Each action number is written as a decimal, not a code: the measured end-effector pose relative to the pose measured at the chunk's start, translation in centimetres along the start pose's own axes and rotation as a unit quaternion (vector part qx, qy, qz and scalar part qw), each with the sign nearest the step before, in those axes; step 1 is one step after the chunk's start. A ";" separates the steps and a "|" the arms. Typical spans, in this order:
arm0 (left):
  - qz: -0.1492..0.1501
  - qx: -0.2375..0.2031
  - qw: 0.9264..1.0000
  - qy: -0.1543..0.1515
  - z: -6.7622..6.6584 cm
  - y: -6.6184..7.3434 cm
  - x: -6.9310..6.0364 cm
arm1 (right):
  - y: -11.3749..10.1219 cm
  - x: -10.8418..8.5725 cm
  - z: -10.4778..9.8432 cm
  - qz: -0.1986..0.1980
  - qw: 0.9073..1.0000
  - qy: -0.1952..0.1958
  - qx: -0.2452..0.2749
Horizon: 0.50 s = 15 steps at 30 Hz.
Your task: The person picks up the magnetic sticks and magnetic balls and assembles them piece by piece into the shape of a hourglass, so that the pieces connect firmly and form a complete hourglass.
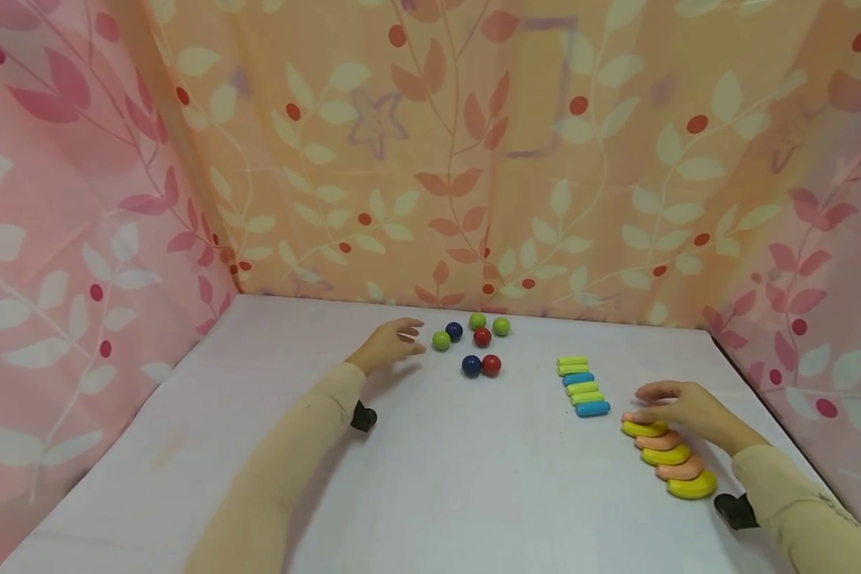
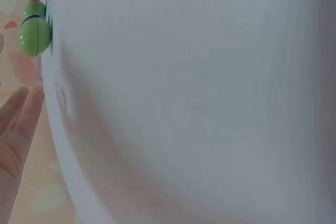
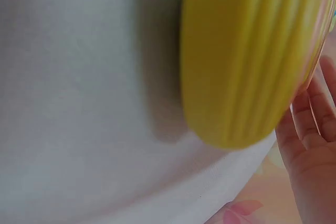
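Left hand (image 1: 387,346), centre of head frame: fingers loosely extended, gap between thumb and fingers, holding nothing; sits just left of the nearest glossy green ball (image 1: 441,341). That ball is part of a loose cluster right of frame centre: three green, two dark blue, two red. Right hand (image 1: 692,413), lower right: fingers extended, thumb apart from them, over the upper end of the slanted row of five curved pieces. Its thumb is at the top curved yellow piece (image 1: 646,429); contact or not, can't tell. Row alternates yellow and orange, yellow at both ends, running down toward the lower right. Between balls and curved row: column of six short sticks, lime-green and blue, bottom one blue (image 1: 592,409). All on a white cloth-covered table (image 1: 430,494), leaf-print curtain (image 1: 617,231) behind.
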<state>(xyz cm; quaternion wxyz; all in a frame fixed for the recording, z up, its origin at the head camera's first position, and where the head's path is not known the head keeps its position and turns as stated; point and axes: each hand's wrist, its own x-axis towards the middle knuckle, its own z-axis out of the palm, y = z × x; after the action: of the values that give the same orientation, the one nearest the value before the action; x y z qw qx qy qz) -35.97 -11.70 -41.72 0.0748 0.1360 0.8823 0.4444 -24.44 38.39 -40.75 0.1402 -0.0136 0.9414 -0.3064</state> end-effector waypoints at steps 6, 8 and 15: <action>-0.042 -0.080 0.996 0.004 0.8 -0.4 0.8 | 0.4 0.4 -0.4 0.010 1.000 -0.022 0.016; -0.056 -0.113 0.992 0.007 1.0 -0.6 1.0 | 0.5 0.4 -0.4 0.016 0.999 -0.023 0.019; -0.077 -0.217 0.973 0.010 1.6 -0.9 1.8 | 0.9 1.0 -0.4 0.038 0.998 -0.035 0.024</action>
<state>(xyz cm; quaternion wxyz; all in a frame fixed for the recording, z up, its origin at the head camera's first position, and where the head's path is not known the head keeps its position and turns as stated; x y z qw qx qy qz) -37.42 -10.40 -43.39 0.1279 0.0440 0.7731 0.6196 -25.45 39.22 -41.18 0.1848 0.0150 0.9283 -0.3224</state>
